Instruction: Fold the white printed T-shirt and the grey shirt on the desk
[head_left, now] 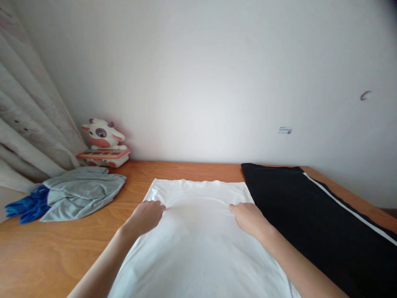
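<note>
A white garment (201,240), probably a shirt, lies spread over the middle of the table, its straight far edge slightly wavy. At its left side my left hand (151,213) is closed on the fabric, fingers curled under and thumb pointing inward. Opposite it, my right hand (246,215) is closed on the right side in the same way. Small creases run in from both thumbs. My fingertips are mostly hidden behind the hands. Black trousers (297,215) with a white side stripe lie flat along the garment's right side.
The wooden table (62,252) meets a white wall. At the back left stands a cow-shaped toy keyboard (105,145). In front of it lie a crumpled grey cloth (83,192) and a blue cloth (31,205). A patterned curtain (27,107) hangs at the left.
</note>
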Motion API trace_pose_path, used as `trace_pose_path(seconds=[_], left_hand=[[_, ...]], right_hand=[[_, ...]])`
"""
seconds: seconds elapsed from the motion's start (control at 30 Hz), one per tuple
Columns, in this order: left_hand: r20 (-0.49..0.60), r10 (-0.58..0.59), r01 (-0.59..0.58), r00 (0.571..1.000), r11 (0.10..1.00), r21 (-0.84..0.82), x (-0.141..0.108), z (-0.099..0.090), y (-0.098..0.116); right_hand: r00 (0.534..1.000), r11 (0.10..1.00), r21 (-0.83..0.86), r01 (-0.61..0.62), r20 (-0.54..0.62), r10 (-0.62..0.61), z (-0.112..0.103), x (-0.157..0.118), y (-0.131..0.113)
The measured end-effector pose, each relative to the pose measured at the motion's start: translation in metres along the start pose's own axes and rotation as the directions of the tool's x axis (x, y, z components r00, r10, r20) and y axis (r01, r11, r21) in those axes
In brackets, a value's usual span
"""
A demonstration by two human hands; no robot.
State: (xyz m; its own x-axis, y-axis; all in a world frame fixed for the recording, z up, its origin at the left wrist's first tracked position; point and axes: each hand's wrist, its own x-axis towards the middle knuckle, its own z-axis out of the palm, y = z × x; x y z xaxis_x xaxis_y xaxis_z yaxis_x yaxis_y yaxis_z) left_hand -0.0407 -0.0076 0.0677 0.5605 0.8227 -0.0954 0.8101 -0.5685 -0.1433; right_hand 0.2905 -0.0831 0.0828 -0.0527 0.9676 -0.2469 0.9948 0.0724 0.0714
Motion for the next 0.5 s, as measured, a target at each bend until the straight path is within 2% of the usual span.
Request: trace_pose_path(seconds=[0.1,0.2,0.33,0.5], left_hand=[[0.024,0.077,-0.079,0.997,0.991,0.106,-0.013,-0.007,-0.003],[0.003,0.142,-0.142,0.99,0.985,0.094,-0.027,-0.01,-0.004],[-0.029,0.202,-0.201,0.979,0.979,0.034,-0.046,-0.005,0.006],[0.0,0.207,-0.207,0.978,0.978,0.022,-0.066,-0.001,0.034]], right_hand=[[0.989,0.988,-0.09,0.126,-0.064,-0.132,0.011,-0.008,0.01],[0.963,0.96,-0.178,0.216,-0.125,-0.24,0.024,-0.017,0.019],[0.953,0.955,-0.18,0.234,-0.153,-0.262,0.038,-0.036,0.018],[0.952,0.961,-0.144,0.234,-0.167,-0.257,0.047,-0.056,0.0]])
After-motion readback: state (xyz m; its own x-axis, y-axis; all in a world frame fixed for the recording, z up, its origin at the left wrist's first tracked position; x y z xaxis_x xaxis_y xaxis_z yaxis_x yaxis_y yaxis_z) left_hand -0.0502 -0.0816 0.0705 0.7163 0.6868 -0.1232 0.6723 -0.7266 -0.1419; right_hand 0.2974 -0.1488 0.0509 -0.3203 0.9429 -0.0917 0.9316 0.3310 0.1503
